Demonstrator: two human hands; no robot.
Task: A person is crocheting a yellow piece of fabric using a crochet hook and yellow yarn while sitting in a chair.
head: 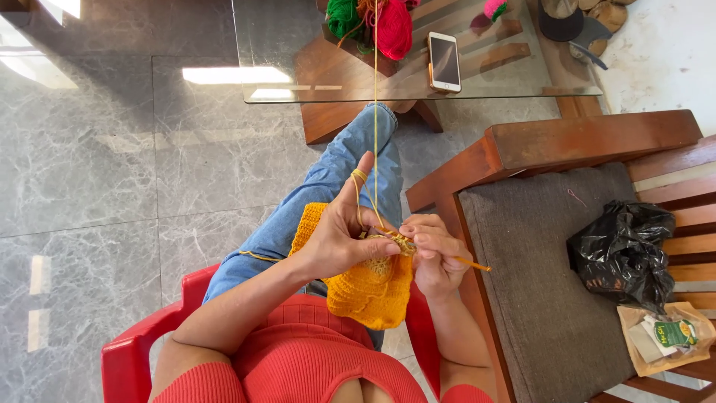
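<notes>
Crochet work is mid-stitch, judged from the hand positions. The left hand (344, 237) pinches the top edge of the yellow-orange crocheted yarn panel (371, 287), which hangs over the lap, and carries the thin yellow working strand (375, 119) looped around its raised index finger. The right hand (432, 254) is closed around the slim orange crochet hook (471, 263), tip at the panel's top edge just beside the left thumb, handle end pointing out to the right. The strand runs taut up to the green and red yarn balls (373, 22) on the glass-topped table (313, 82), close to a white smartphone (444, 61). The next stitch likely calls for a short hook turn with steady strand tension. Room: the right elbow works near the wooden armrest of the grey-cushioned bench (589, 142); the red plastic chair arm (142, 336) sits below the left forearm. The grey marble floor (89, 186) lies to the left. A black plastic bag (623, 250) rests well apart on the bench.
</notes>
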